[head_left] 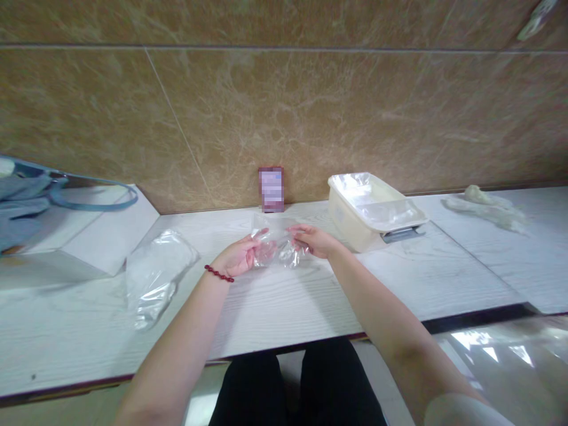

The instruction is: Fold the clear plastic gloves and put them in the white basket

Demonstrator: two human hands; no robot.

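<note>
Between my two hands is a clear plastic bag [284, 251], raised a little over the white wood-grain table. My left hand [243, 254], with a dark red bead bracelet [219, 273] at the wrist, grips the bag's left side. The right side is pinched by the fingers of my right hand [314, 240]. Whether anything lies inside the bag I cannot make out. Left of my left forearm lies a pile of clear plastic bags [160, 275]. A cream plastic bin [361, 222] with clear plastic in it stands just beyond my right hand.
A phone-like item [271, 189], its face blurred, leans against the brown tiled wall [284, 112]. At the left, a white box [97, 236] has blue-grey cloth and a strap [95, 204] on it. Crumpled whitish plastic [486, 207] lies far right. The table's front edge [284, 350] is above my legs.
</note>
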